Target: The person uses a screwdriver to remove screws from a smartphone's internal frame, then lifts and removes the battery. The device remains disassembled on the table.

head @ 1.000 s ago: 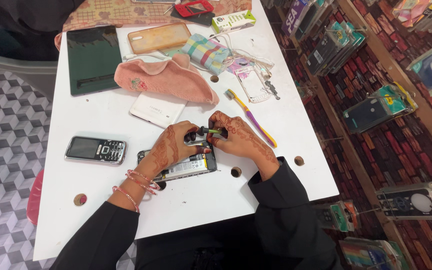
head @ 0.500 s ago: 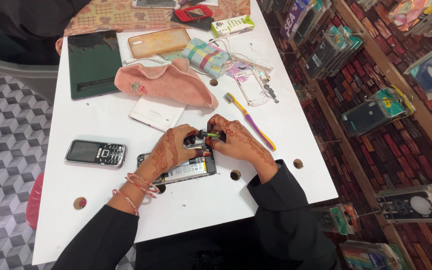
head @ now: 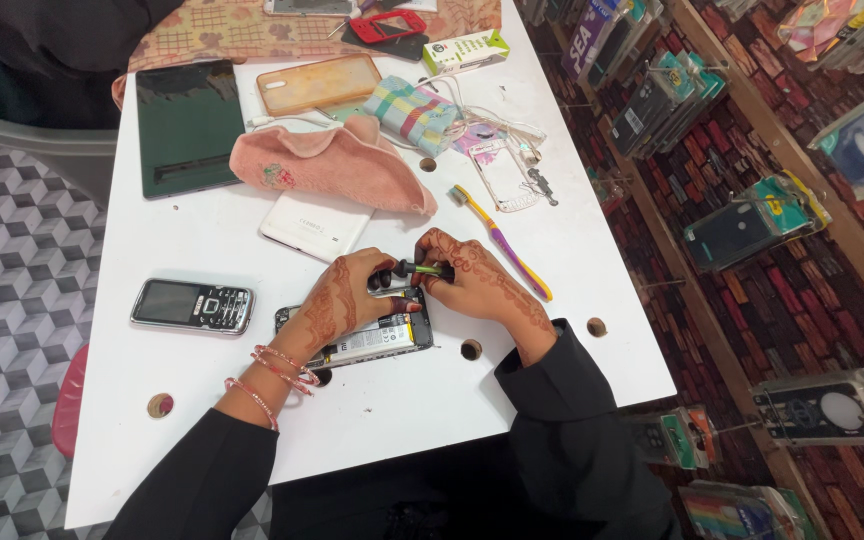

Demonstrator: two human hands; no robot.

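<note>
An opened smartphone (head: 377,342) lies back-up on the white table (head: 202,400), its battery and insides showing. My left hand (head: 337,300) rests on the phone's upper part and pinches the black tip end of a small screwdriver (head: 420,268). My right hand (head: 472,278) grips the screwdriver's green and black handle from the right. The tool lies almost level above the phone's top edge. Both hands carry henna patterns, and bangles sit on the left wrist.
A grey keypad phone (head: 192,305) lies left of the hands. Behind are a white phone (head: 314,224), pink cloth (head: 332,165), dark tablet (head: 187,125), orange case (head: 317,83), checked pouch (head: 414,112), clear case (head: 507,172) and purple-yellow toothbrush (head: 504,245). Display racks (head: 752,220) stand right.
Both hands have stayed on the screwdriver over the open phone, with only slight shifts of the fingers. The camera has moved a little.
</note>
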